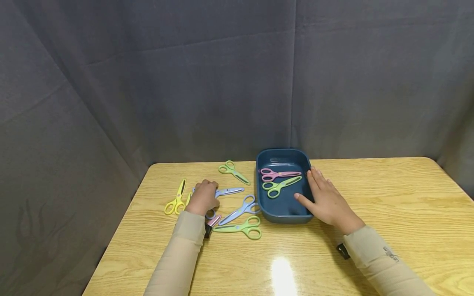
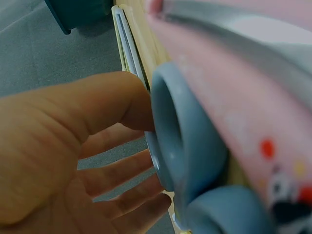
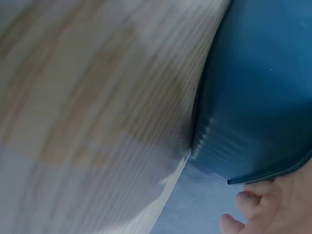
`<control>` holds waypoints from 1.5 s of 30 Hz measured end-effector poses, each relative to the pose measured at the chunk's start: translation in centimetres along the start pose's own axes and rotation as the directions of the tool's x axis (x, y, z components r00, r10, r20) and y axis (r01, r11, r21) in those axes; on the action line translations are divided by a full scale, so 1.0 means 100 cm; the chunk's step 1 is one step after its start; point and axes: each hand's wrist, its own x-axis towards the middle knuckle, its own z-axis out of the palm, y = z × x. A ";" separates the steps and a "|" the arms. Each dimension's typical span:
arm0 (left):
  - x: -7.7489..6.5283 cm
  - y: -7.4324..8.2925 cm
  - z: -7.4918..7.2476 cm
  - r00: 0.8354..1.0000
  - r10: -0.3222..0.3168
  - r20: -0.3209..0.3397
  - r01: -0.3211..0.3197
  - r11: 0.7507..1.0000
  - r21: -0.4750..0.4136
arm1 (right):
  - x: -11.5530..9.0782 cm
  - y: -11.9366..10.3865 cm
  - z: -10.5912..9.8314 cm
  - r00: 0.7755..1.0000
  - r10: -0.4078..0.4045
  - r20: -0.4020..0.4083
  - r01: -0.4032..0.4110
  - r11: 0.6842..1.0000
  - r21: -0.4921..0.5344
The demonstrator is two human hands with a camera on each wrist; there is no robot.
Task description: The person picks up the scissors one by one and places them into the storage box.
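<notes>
In the head view a dark blue tray is seen right of the table's middle; inside it a pink pair of scissors and a green pair are laid side by side, the pink farther. The right hand is rested flat on the tray's right rim, fingers straight, the thumb reaching inside. The left hand is curled down over a blue pair of scissors left of the tray, whose blades stick out to its right; whether the pair is actually gripped cannot be told. Around it are seen a yellow pair to the left, a green pair at the far side, a second blue pair and a near green pair. The wooden table is backed by a grey cloth backdrop.

In the left wrist view the fingers are seen loosely bent beside a blue handle loop; a pink blurred surface fills the right.

In the right wrist view the tray's wall is shown standing on the table, with fingertips below its rim.
</notes>
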 end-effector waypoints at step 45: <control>-0.003 -0.002 -0.001 0.995 0.072 -0.068 -0.070 0.997 0.034 | 0.000 0.002 0.002 1.000 -0.020 -0.015 0.020 1.000 -0.011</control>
